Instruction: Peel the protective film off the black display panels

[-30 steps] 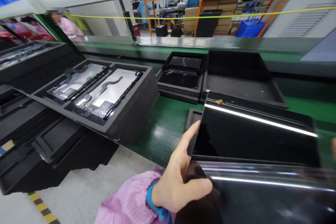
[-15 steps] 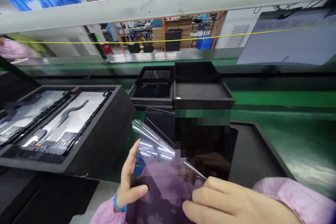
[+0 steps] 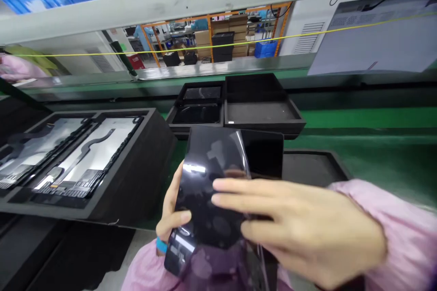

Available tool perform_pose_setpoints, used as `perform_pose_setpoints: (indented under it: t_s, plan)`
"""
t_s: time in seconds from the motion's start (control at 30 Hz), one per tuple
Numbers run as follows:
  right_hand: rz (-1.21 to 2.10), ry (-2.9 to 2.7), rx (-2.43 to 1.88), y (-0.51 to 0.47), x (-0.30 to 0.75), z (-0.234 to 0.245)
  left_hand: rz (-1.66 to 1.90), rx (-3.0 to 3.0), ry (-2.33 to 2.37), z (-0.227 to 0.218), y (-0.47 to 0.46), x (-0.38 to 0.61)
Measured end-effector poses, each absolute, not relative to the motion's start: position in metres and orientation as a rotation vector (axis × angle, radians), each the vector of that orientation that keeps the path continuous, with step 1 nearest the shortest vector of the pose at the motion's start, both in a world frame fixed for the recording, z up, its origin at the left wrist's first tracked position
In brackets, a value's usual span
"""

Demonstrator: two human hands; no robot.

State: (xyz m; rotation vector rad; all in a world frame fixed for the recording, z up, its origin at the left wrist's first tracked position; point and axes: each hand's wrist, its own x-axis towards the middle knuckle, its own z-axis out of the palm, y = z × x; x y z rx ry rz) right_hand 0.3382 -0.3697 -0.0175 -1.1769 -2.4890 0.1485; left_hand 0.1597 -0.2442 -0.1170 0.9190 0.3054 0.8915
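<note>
A glossy black screen panel is tilted up in front of me, with a clear protective film lying over its left part and curling at the edges. My left hand grips the panel's left edge, thumb on the front and fingers behind; a blue band circles that wrist. Across the film lies my right hand, its fingers stretched out and the tips pressing on the surface. The panel's lower end is partly hidden by film and by my right hand.
To the left, a black foam tray holds silver-backed panels with ribbon cables. Behind the panel stand a tray with dark screens and a deeper black tray. Another shallow tray rests at right on the green bench.
The film, lifted and folded back earlier, now lies down over the panel's left part. My right hand has moved up and left, its curled fingers now straightened on the film. The panel is raised.
</note>
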Motion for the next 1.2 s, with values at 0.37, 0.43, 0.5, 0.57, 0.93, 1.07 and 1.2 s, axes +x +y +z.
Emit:
perform_pose_setpoints:
  t_s: [0.37,0.43,0.5,0.57,0.93,1.07,1.2]
  plan:
    - [-0.158,-1.339,-1.268,-0.313,0.357,-0.034,1.098,1.099,0.559,-0.113,-0.225,0.192]
    - [-0.085,-1.252,-1.247,-0.308,0.356,-0.033,1.082,1.114,0.557,-0.115,-0.221,0.197]
    - [-0.053,-1.2,-1.24,-0.306,0.357,-0.031,1.077,1.113,0.586,-0.118,-0.218,0.2]
    - [-0.039,-1.174,-1.248,-0.305,0.359,-0.03,1.076,1.101,0.58,-0.122,-0.214,0.201]
    - [0.019,-1.089,-1.292,-0.306,0.361,-0.031,0.965,1.016,0.499,-0.142,-0.2,0.207]
    - [0.028,-1.07,-1.311,-0.306,0.363,-0.033,0.996,1.013,0.534,-0.145,-0.2,0.209]
    - [0.047,-1.071,-1.301,-0.307,0.368,-0.035,0.94,1.005,0.501,-0.125,-0.207,0.211]
